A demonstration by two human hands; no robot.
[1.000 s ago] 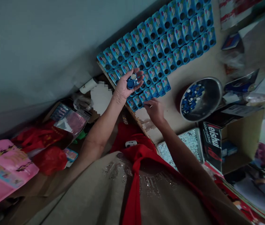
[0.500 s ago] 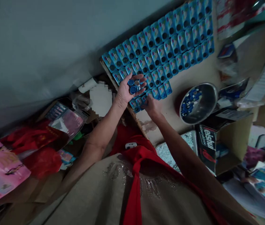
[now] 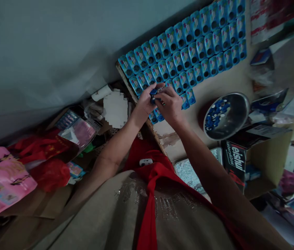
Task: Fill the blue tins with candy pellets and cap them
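My left hand (image 3: 144, 101) is cupped palm up, holding several small round blue caps (image 3: 153, 91). Over that palm is my right hand (image 3: 172, 106), its thumb and fingertips pinched together among the caps; the fingers partly hide what they grip. Both hands hover above rows of flat blue packs (image 3: 188, 33) laid out on the table, each with a round spot at its lower end. The nearest short row has packs (image 3: 190, 97) with blue round spots, while those farther back look dark. My hands cover part of the front rows.
Right of the packs stands a metal bowl (image 3: 243, 114) with blue and white caps (image 3: 216, 114) inside. Closer to me are a tray of small silvery pieces (image 3: 188, 173) and an open cardboard box (image 3: 266, 166). Red bags (image 3: 50, 173) and a pink package (image 3: 3, 177) lie at left.
My right hand has moved up from the front row of packs to the caps in my left palm. My left fingers have curled in slightly. The whole view has shifted a little.
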